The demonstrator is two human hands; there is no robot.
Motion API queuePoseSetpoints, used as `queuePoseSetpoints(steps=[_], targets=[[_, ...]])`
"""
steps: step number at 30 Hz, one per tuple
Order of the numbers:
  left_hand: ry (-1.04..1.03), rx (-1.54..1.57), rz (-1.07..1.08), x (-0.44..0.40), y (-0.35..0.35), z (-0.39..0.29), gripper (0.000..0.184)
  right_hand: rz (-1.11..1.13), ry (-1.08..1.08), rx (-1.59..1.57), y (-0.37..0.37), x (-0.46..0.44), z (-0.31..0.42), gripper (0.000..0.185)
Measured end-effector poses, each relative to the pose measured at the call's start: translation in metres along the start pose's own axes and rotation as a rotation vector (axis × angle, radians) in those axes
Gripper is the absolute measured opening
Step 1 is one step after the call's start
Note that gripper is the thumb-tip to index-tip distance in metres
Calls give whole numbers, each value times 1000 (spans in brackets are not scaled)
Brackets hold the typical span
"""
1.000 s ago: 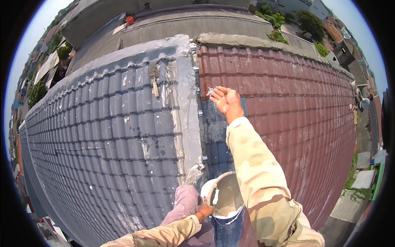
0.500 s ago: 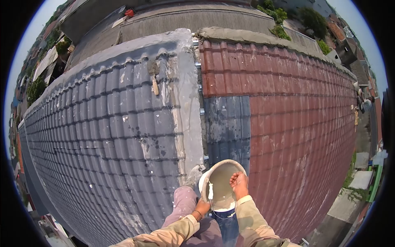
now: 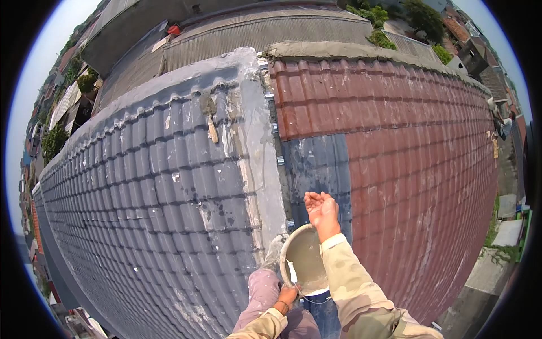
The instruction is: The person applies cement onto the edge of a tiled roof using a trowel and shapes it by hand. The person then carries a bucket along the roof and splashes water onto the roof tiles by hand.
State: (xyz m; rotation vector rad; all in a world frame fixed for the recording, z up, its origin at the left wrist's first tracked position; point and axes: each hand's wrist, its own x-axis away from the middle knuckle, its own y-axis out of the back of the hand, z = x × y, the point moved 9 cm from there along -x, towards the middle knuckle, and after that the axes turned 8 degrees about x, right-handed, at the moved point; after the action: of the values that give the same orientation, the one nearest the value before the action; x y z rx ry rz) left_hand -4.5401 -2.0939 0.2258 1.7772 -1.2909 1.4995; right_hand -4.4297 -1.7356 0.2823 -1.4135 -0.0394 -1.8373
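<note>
A bucket with a wire handle and a white grip sits between my knees, its mouth tilted toward me. Greyish, watery stuff shows inside it. My left hand grips the near left edge of the bucket, fingers partly hidden. Stretched out past the far rim, my right hand is cupped palm up over the blue tiles, with its fingers loosely curled and nothing visible in it. A trowel with a wooden handle lies on the grey tiles to the left.
A grey mortar strip runs up the roof, with a narrow gap and metal pieces beside it. Grey tiles slope away left, red tiles right. Mortared ridges cross the top. A person is at the far right edge.
My right hand has moved from over the bucket's mouth forward past its rim, its fingers less tightly curled. My left hand stays on the bucket. The view has shifted slightly.
</note>
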Motion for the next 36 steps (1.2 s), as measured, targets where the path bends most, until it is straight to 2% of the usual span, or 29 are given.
queuePoseSetpoints(steps=[2, 3, 5, 7, 9, 11, 12, 15, 17, 19, 21, 24, 26, 28, 29, 31, 32, 33, 36], targets=[[-7, 47, -14, 3, -7, -8, 22, 185, 130, 74, -158, -23, 56, 39], [-8, 93, -36, 4, -6, -9, 23, 334, 117, 66, -235, -30, 79, 40], [-6, 78, -24, -6, 1, -2, 26, 481, 210, 172, -349, -23, 127, 47], [-6, 58, -15, -9, 9, -6, 28, 499, 332, 195, -405, -16, 171, 49], [-35, 10, -22, -5, 7, -19, 30, 492, 391, 187, -413, 8, 189, 49], [-59, 38, -25, -11, 8, -18, 29, 598, 356, 73, -385, 30, 190, 51], [-85, 64, -30, -14, 8, -20, 29, 573, 391, 124, -348, 43, 181, 52], [-57, 62, -60, -9, 8, -25, 27, 248, 377, 283, -178, 27, 119, 29], [-57, 42, -62, -6, 5, -33, 27, -114, 176, 417, -22, 10, 44, 23], [-46, -1, -51, -6, 7, -30, 24, -471, -161, 577, 116, 23, -35, 25], [-57, -43, -57, -12, 16, -14, 22, -620, -262, 538, 211, 36, -97, 23], [-128, -161, -87, -11, 14, -16, 17, -661, -270, 496, 283, 27, -147, 21], [-44, -42, -25, -10, 8, -4, 16, -647, -245, 466, 292, 26, -151, 20], [-32, -74, -16, -15, 7, 5, 18, -771, -77, 131, 290, 33, -144, 22], [-14, -106, -9, -18, 9, 8, 20, -769, -78, 122, 268, 41, -133, 22], [-22, -14, -10, -15, 3, 8, 18, -557, -131, -24, 170, 39, -85, 23], [-26, 87, -14, -11, -1, 8, 19, -472, -80, -43, 116, 24, -61, 24], [-14, 6, 3, -11, -3, 7, 24, -385, -31, -66, 63, 10, -36, 27], [-32, 24, 21, -13, -7, 12, 31, 31, 134, -94, -162, -34, 51, 36]])
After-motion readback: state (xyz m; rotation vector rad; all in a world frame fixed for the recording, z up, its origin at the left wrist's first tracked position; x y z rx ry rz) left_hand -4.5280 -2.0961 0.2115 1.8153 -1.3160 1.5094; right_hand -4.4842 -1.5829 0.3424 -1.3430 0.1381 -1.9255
